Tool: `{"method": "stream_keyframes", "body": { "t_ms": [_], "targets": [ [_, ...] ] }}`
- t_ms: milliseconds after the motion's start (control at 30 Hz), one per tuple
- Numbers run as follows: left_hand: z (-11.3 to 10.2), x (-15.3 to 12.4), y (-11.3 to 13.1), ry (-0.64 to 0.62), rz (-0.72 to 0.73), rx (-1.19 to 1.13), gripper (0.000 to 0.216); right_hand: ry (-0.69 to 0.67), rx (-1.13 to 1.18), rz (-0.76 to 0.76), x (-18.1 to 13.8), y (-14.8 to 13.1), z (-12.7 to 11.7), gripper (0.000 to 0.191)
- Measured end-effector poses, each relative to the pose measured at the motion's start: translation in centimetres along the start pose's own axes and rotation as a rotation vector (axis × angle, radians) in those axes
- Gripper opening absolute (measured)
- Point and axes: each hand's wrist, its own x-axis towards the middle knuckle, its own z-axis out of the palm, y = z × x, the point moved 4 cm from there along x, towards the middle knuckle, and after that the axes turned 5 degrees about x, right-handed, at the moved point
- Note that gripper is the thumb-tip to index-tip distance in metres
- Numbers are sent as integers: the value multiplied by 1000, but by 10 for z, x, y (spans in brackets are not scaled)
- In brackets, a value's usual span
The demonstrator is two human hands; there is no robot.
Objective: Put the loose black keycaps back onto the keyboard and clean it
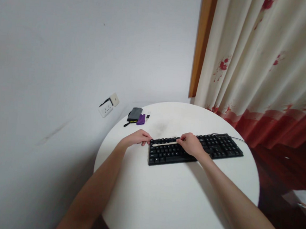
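Note:
A black keyboard (172, 159) lies across the white round table. My right hand (191, 144) is closed over its middle, pinching a long white cotton swab (165, 144) between thumb and fingers. The swab points left, and its tip is over the keys near the upper left of the keyboard. At the keyboard's upper left corner is my left hand (137, 138), its fingers bent and closed on the edge there. The palm side of both hands is hidden.
Near the wall, a grey folded cloth or pouch (135, 114), a purple cloth (141, 119) and a small black-and-white item (148, 116) lie on the table (159, 199). A cable (237, 138) leaves the keyboard's right end. A wall socket (106, 108) and curtain (250, 83) are behind.

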Motion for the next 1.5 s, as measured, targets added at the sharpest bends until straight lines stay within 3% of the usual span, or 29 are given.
{"method": "stream_keyframes", "body": {
  "t_ms": [467, 1033, 1500],
  "targets": [
    [-1, 0, -4, -8, 14, -8, 33, -33, 40, 102, 15, 51, -37, 23],
    [0, -1, 2, 5, -9, -6, 30, -30, 13, 30, 6, 19, -9, 26],
    [0, 3, -4, -11, 6, -18, 30, -76, 93, 131, 12, 46, -38, 25]
  ]
}}
